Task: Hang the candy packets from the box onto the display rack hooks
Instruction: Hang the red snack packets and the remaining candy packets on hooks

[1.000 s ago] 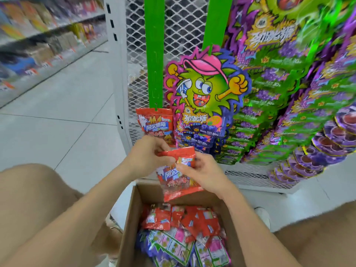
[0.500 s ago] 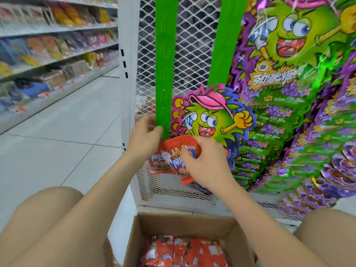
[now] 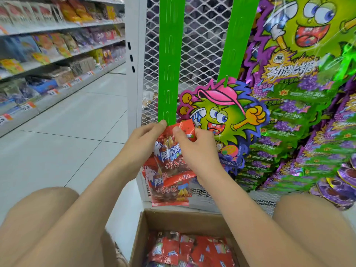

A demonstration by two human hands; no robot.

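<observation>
up top, glossy red candy packet, crinkled, white-blue lettering.

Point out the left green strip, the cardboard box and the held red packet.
Left green strip point(image 3: 169, 60): head view, mid-length.
Cardboard box point(image 3: 183, 221): head view, inner back wall.
Red packet point(image 3: 187, 125): head view, top corner.

Shop, priced snack shelves, aisle

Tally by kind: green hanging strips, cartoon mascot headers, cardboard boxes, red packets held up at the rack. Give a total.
Green hanging strips: 2
Cartoon mascot headers: 2
Cardboard boxes: 1
Red packets pinched in the right hand: 1
Total: 6
</observation>
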